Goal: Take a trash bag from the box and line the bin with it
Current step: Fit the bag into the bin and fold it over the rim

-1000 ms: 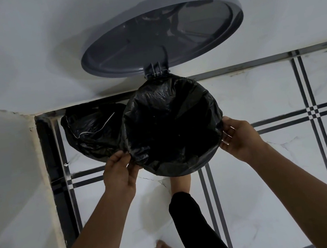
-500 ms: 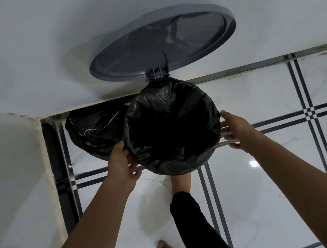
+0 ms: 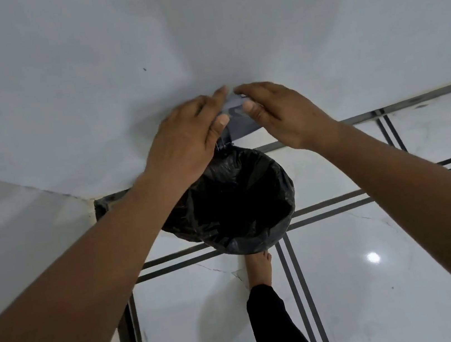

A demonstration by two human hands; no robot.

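The bin stands against the wall, its mouth lined with a black trash bag (image 3: 238,207) whose edge is folded over the rim. The grey lid (image 3: 237,122) is raised behind it and mostly hidden by my hands. My left hand (image 3: 185,141) covers the lid's left half and my right hand (image 3: 283,115) its right half. On both hands the fingers curl over the lid's top edge and the thumbs press on its inner face. The bin's body is hidden under the bag. No box is in view.
A bare foot (image 3: 258,268) with a black trouser leg rests at the bin's base. A grey wall (image 3: 197,28) rises right behind the bin, with a wall corner at the left. The floor (image 3: 381,279) is glossy white tile with dark stripes.
Both hands left the bag's rim at the bin's sides and rose to the raised lid. The view shifted closer, and my left arm now hides the second black bag at the left.
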